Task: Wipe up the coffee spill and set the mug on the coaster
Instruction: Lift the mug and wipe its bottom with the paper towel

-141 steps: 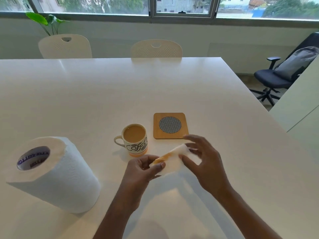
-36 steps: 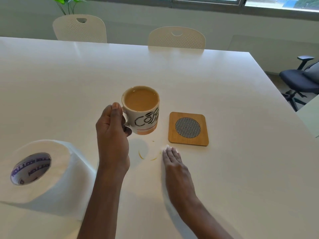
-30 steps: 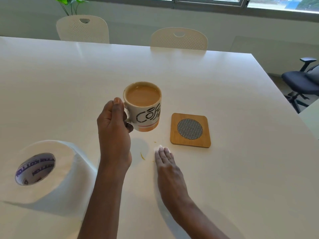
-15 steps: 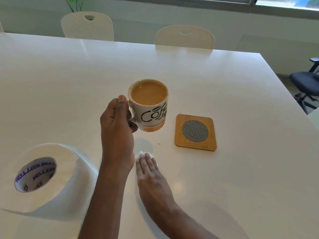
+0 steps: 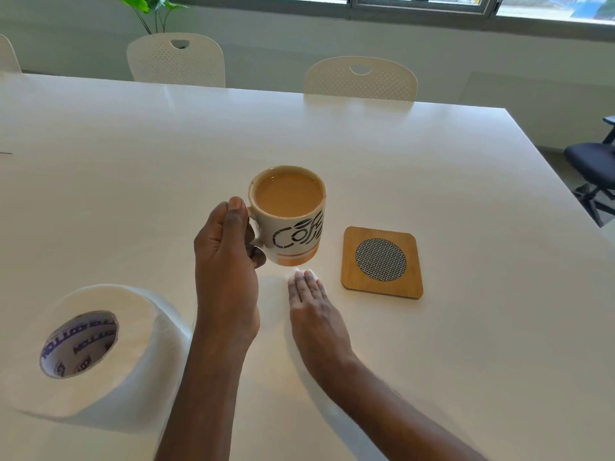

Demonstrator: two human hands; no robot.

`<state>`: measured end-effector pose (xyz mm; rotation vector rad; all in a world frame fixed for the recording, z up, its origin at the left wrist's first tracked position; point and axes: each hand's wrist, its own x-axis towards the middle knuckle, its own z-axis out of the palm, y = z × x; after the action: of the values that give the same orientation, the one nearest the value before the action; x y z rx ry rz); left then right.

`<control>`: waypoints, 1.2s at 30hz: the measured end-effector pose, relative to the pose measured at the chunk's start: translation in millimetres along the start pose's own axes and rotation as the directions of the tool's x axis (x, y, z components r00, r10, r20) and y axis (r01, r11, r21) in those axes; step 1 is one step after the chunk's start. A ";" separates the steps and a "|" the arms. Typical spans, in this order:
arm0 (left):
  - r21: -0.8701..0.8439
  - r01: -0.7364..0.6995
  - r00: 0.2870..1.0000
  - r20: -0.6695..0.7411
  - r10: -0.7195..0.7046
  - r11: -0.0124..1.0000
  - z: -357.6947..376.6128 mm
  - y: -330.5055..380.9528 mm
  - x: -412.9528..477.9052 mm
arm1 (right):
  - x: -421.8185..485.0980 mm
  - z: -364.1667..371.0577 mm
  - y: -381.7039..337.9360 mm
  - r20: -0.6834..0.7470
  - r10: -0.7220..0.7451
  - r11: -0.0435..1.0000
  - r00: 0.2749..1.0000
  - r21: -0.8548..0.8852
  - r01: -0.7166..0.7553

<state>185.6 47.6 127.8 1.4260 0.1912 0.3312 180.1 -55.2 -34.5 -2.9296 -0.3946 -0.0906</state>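
So the mug [image 5: 293,221] is up off the table, held by its handle in the left hand [image 5: 226,257]. Thumb sits on top of the handle, the other fingers curl through and under it, so that hand is clamped tight on the handle. The mug's white with dark "Coffee"-style lettering and an orange band at the bottom, filled nearly to the brim with milky coffee, and it looks pretty level. It hangs just left of the coaster [image 5: 382,262], not over it.

The coaster is a square bamboo one with a round woven grey insert, lying flat on the white table [image 5: 166,161], nothing on it.

Right below the mug, the right hand [image 5: 312,307] is pressed flat, palm down, fingers straight and together, on a wad of paper towel [image 5: 304,271]. Only a little white edge of it pokes out past the fingertips, so I can't really tell how big or how stained it is. That hand is flattened out on it, not gripping. It's just near-left of the coaster, not touching it. I can't make out any coffee marks on the table around it, though the mug's shadow falls there.

Near left there's a big paper towel roll [image 5: 96,347] lying tilted, purple print inside the core facing the camera. Far side of the table has two white chairs [image 5: 176,59], a plant [image 5: 149,8] behind them, and a dark office chair [image 5: 592,168] off to the right.
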 end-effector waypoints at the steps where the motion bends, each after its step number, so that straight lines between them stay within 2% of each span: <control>1: 0.002 -0.002 1.000 -0.002 0.002 1.000 -0.6 0.4 -0.1 | 0.5 0.5 -0.3 -0.001 0.036 0.999 0.999 0.005 -0.036; 6: 0.002 -0.003 1.000 0.006 0.003 1.000 -1.4 3.9 -1.6 | -2.0 0.8 -6.1 0.014 0.226 0.974 0.974 0.015 -0.226; 10: -0.001 -0.006 1.000 0.016 0.006 1.000 -2.4 6.3 -3.7 | -17.0 -0.3 -9.3 -0.017 0.272 0.962 0.962 0.042 -0.272; 15: -0.016 -0.010 0.999 0.036 0.010 1.000 -4.5 9.2 -10.1 | -44.3 -4.7 -15.8 -0.021 0.171 0.979 0.985 0.117 -0.167; 17: -0.027 -0.009 0.999 0.042 0.010 1.000 -5.1 10.0 -12.8 | -53.1 -11.3 -14.0 -0.026 0.054 0.979 0.998 0.198 -0.047; 19: -0.020 -0.014 0.999 0.050 0.015 1.000 -4.9 9.5 -16.9 | -60.0 -20.1 -1.7 0.029 -0.101 0.950 0.994 0.300 0.088; 23: -0.027 0.002 0.997 0.072 0.000 1.000 -3.0 8.3 -30.9 | -76.8 -39.3 21.6 0.104 -0.277 0.886 0.955 0.411 0.213; 26: -0.016 0.015 0.996 0.093 -0.013 1.000 -3.4 9.0 -40.1 | -91.0 -48.4 37.7 0.161 -0.265 0.844 0.951 0.515 0.149; 28: -0.024 0.022 0.994 0.106 -0.019 0.999 -4.8 9.8 -44.9 | -102.7 -58.2 47.3 0.201 -0.104 0.791 0.974 0.610 -0.041; 29: -0.032 0.025 0.993 0.113 -0.021 0.999 -5.5 10.5 -47.2 | -108.6 -65.2 50.7 0.231 0.024 0.698 0.973 0.693 -0.182; 30: -0.039 0.028 0.993 0.118 -0.023 0.999 -6.5 11.1 -49.4 | -114.0 -71.9 54.0 0.276 0.149 0.497 0.950 0.809 -0.313; 31: -0.044 0.031 0.992 0.120 -0.025 0.999 -7.5 11.5 -51.5 | -118.5 -77.2 57.1 0.331 0.239 0.192 0.913 0.905 -0.379; 32: -0.048 0.034 0.992 0.123 -0.028 0.998 -8.4 11.7 -53.9 | -122.3 -81.4 58.8 0.411 0.288 -0.170 0.865 0.911 -0.376; 33: -0.053 0.038 0.991 0.128 -0.031 0.998 -9.2 12.1 -56.5 | -124.8 -87.2 57.3 0.483 0.298 -0.470 0.823 0.825 -0.314; 34: -0.058 0.044 0.990 0.135 -0.036 0.997 -10.0 12.4 -59.2 | -126.5 -91.7 54.8 0.532 0.305 -0.651 0.790 0.722 -0.235; 35: -0.060 0.051 0.989 0.145 -0.041 0.997 -10.8 12.9 -62.1 | -127.9 -96.9 49.8 0.554 0.312 -0.744 0.772 0.647 -0.164; 36: -0.059 0.055 0.986 0.159 -0.045 0.997 -10.9 13.7 -65.1 | -128.6 -101.9 43.7 0.550 0.321 -0.790 0.771 0.605 -0.103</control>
<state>119.4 37.4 135.4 1.3755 0.0871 0.1806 64.4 -148.9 47.1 -0.5648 0.5441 0.1594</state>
